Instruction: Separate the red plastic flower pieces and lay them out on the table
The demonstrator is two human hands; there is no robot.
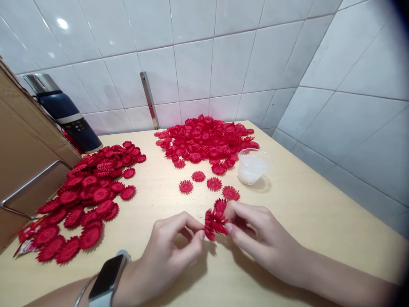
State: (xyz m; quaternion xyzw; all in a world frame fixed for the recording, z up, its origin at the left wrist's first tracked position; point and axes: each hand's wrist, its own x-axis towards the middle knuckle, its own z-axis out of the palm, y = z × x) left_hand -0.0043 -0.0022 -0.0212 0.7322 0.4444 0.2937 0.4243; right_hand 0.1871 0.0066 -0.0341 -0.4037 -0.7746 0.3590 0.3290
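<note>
Between my two hands, just above the table, is a red fringed felt flower piece (214, 224), bent so its petals stand out. My left hand (175, 243) pinches its left edge between thumb and index finger. My right hand (258, 234) pinches the petals on the other side, its remaining fingers curled and partly hidden. Just behind the held piece lies another red fringed disc (220, 205), partly covered by it and by my right fingers. A short row of loose discs (214, 183) lies farther back on the table.
A large heap of red discs (207, 138) is against the tiled wall (194, 64). A second pile (92, 192) lies left, beside a cardboard box (28, 123) and a dark blue flask (68, 111). A clear plastic cup (252, 167) with whitish contents stands right of the heap.
</note>
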